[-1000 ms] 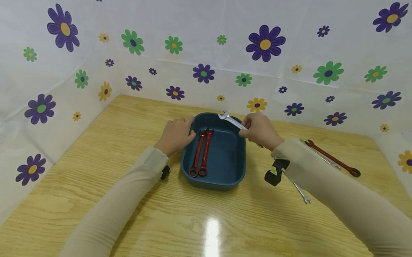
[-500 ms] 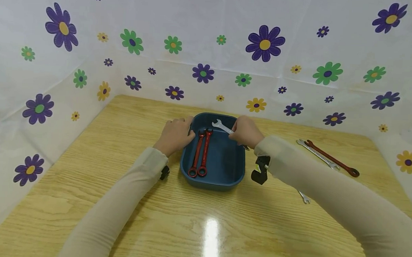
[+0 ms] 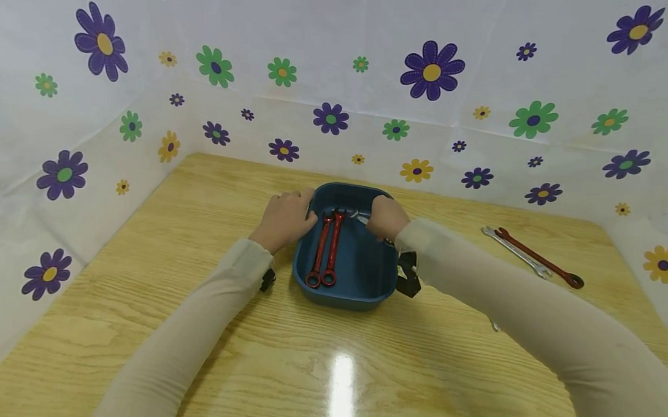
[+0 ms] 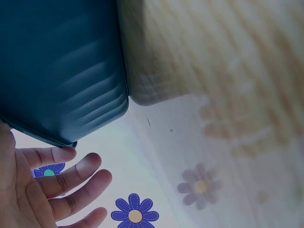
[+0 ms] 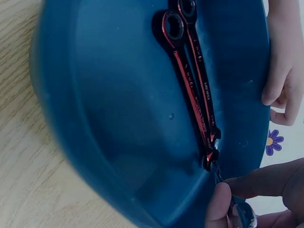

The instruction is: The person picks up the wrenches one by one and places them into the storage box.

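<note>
A blue plastic basin point(image 3: 358, 295) stands on the table, with two red combination wrenches point(image 3: 333, 245) side by side along its left. My left hand point(image 3: 286, 219) rests on the basin's left rim. In the left wrist view its fingers point(image 4: 71, 178) extend outside the rim, fairly straight. My right hand point(image 3: 387, 218) reaches into the basin's far right part and pinches a silver wrench point(image 3: 358, 217) between thumb and fingers. That wrench's far end is close to the red wrenches' open ends. Most of the silver wrench is hidden by the hand.
To the right lie a silver wrench point(image 3: 517, 253) and a dark red wrench point(image 3: 539, 257), nearly parallel. Another silver wrench end point(image 3: 494, 325) peeks out from under the right forearm. A flower-print cloth point(image 3: 366, 81) hangs behind the wooden table point(image 3: 284, 360).
My right hand has moved left and down, bringing the silver wrench from above the basin's right rim down inside it. The left hand has stayed at the rim.
</note>
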Demonstrator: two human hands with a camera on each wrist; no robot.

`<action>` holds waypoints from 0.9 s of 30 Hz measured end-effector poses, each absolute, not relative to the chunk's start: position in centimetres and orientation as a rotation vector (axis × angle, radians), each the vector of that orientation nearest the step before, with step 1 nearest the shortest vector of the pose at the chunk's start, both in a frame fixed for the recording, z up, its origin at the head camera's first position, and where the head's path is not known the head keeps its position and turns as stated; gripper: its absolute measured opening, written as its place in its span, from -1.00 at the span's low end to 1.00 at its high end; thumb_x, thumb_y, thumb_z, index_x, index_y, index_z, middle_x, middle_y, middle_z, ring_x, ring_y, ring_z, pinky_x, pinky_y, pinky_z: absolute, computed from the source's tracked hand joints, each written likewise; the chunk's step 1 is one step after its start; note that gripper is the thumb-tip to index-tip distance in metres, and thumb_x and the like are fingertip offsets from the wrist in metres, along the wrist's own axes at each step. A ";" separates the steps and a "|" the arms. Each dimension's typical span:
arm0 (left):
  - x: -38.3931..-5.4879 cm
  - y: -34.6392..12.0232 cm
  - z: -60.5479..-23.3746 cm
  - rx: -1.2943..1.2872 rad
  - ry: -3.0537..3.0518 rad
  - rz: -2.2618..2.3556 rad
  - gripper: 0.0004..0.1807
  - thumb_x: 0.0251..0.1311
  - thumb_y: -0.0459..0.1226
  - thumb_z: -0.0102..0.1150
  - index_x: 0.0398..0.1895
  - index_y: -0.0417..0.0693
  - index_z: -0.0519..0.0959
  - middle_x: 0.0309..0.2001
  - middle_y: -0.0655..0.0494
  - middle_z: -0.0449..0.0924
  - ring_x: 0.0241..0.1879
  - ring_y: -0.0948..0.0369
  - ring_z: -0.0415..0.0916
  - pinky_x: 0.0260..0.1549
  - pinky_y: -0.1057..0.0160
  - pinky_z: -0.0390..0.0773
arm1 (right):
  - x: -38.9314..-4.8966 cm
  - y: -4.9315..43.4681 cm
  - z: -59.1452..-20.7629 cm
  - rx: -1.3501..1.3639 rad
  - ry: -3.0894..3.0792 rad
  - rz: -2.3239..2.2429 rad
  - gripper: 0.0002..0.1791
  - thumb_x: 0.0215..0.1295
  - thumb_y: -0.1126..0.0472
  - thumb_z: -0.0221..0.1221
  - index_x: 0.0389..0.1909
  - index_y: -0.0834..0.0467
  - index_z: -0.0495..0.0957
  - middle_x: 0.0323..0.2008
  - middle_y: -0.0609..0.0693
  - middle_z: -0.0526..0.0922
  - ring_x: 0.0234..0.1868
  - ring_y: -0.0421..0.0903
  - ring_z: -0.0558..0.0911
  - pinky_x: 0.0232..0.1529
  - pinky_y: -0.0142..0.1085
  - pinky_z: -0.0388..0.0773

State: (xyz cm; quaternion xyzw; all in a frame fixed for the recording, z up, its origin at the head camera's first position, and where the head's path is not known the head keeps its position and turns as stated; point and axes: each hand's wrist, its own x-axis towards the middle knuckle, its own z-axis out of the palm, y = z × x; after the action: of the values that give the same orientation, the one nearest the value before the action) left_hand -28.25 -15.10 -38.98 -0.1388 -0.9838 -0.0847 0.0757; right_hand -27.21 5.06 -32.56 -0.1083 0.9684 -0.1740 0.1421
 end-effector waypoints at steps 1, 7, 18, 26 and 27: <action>-28.2 -15.1 -39.0 -0.417 -2.950 -0.255 -0.60 0.25 -0.15 -0.09 0.09 -0.14 0.37 -0.13 -0.17 0.60 -0.17 -0.10 0.56 -0.08 -0.11 0.48 | -27.3 5.0 -32.6 -0.299 2.791 -0.498 -0.60 0.20 0.42 0.02 -0.83 0.13 0.34 -0.83 -0.04 0.44 -0.64 -0.04 0.64 -0.72 -0.46 0.26; -28.2 -15.1 -38.9 -0.417 -2.958 -0.260 -0.61 0.25 -0.15 -0.10 0.08 -0.14 0.37 -0.12 -0.17 0.60 -0.16 -0.09 0.56 -0.06 -0.12 0.47 | -27.5 4.5 -33.0 -0.255 2.766 -0.462 -0.73 0.27 0.39 0.02 -0.63 0.24 0.49 -0.77 0.02 0.52 -0.67 -0.09 0.61 -0.73 -0.46 0.26; -28.1 -15.1 -38.9 -0.420 -2.948 -0.264 -0.63 0.24 -0.15 -0.10 0.06 -0.13 0.37 -0.14 -0.16 0.60 -0.18 -0.09 0.56 -0.08 -0.12 0.47 | -28.2 4.2 -33.8 -0.234 2.730 -0.464 -0.81 0.29 0.38 -0.02 -0.44 0.32 0.54 -0.79 -0.01 0.46 -0.81 -0.25 0.45 -0.75 -0.48 0.28; -28.1 -15.1 -38.8 -0.421 -2.950 -0.268 -0.59 0.25 -0.16 -0.09 0.12 -0.13 0.36 -0.09 -0.17 0.60 -0.14 -0.10 0.56 -0.05 -0.12 0.47 | -28.4 4.2 -33.8 -0.222 2.602 -0.566 -0.75 0.08 0.48 0.08 -0.74 0.29 0.53 -0.91 -0.05 0.36 -0.87 -0.22 0.31 -0.77 -0.44 0.23; -28.1 -15.1 -38.8 -0.421 -2.951 -0.270 -0.59 0.25 -0.16 -0.09 0.12 -0.13 0.36 -0.09 -0.17 0.60 -0.14 -0.10 0.55 -0.05 -0.12 0.46 | -28.4 4.2 -33.7 -0.219 2.575 -0.578 -0.74 0.06 0.48 0.10 -0.77 0.27 0.52 -0.92 -0.07 0.32 -0.87 -0.23 0.27 -0.77 -0.43 0.20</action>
State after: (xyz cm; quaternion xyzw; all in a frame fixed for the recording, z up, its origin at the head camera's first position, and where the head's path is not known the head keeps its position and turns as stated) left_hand -28.07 -15.10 -38.83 -0.1401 -0.9833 -0.0898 0.0741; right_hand -28.40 4.20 -33.70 -0.0803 0.9429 -0.2116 0.2443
